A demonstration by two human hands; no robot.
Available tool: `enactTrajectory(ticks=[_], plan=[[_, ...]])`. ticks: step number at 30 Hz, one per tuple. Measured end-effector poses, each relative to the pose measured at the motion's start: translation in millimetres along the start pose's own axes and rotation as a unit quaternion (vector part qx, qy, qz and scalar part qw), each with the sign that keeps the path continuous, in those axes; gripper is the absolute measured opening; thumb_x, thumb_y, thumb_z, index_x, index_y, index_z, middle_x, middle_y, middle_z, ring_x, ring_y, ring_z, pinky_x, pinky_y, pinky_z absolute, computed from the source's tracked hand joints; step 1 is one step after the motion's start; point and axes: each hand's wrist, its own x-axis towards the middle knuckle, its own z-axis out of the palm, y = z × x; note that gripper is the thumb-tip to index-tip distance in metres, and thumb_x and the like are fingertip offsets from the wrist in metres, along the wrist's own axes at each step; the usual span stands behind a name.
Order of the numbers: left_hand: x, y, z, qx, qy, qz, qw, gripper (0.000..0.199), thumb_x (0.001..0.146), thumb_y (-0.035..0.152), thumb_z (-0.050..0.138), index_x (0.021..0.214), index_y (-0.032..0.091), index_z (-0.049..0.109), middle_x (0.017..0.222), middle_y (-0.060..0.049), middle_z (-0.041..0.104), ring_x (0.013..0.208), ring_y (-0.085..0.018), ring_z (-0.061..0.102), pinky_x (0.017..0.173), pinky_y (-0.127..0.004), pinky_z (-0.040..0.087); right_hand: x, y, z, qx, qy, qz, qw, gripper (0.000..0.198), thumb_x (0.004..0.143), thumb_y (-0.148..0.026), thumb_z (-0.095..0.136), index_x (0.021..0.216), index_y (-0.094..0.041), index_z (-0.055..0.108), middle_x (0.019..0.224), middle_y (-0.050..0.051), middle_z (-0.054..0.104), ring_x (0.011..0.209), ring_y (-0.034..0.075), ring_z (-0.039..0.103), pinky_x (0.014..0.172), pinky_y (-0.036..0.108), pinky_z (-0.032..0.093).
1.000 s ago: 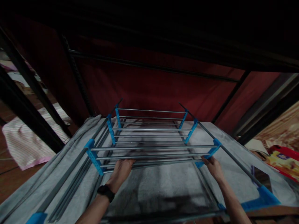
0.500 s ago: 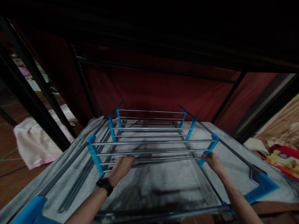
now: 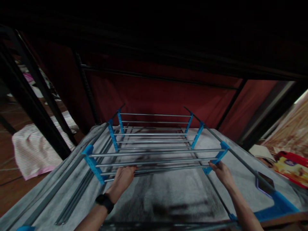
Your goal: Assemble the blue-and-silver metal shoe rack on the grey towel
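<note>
A rack frame of grey metal tubes and blue plastic brackets lies across the bed. My left hand [image 3: 125,177], with a black watch on its wrist, is closed around a lower metal tube [image 3: 166,170] of the nearest row, close to the left blue bracket [image 3: 93,163]. On the other side, my right hand [image 3: 220,171] grips the right blue bracket [image 3: 222,150] at its lower part, where that tube meets it. Its fingertips are partly hidden. Behind my hands, two more rows of tubes run between blue brackets [image 3: 197,136].
Several loose grey tubes [image 3: 77,192] lie on the grey bed cover [image 3: 175,192] at left. A phone [image 3: 264,183] rests at right, near a red and yellow packet [image 3: 292,168]. Dark metal posts [image 3: 33,96] and a red curtain [image 3: 158,96] surround the bed.
The view has shifted slightly. The nearest row's left bracket sits lower and farther left, and the phone shows more fully. Both hands keep their hold.
</note>
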Motion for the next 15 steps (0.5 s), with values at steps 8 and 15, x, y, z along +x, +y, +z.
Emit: enactTrajectory(ticks=[8,15], plan=[[43,-5,-13,0.022,0.021,-0.006,1.000,0.041,0.093,0.005,0.038,0.115,0.015,0.071,0.113,-0.017,0.076,0.106,-0.027,0.072,0.089,-0.035,0.051,40,-9,33,0.003,0.000,0.005,1.000,0.046,0.070,-0.057,0.057,0.096,-0.020,0.067,0.084,0.010,0.075,0.083,0.030,0.069,0.074,0.038,0.050],[64,-7,-4,0.019,0.010,0.001,1.000,0.032,0.092,0.008,0.047,0.114,0.012,0.070,0.115,-0.017,0.074,0.114,-0.030,0.068,0.101,-0.040,0.047,51,3,71,-0.063,-0.013,0.016,0.998,0.040,0.071,-0.054,0.050,0.090,-0.021,0.062,0.089,0.016,0.074,0.090,0.034,0.071,0.078,0.043,0.053]])
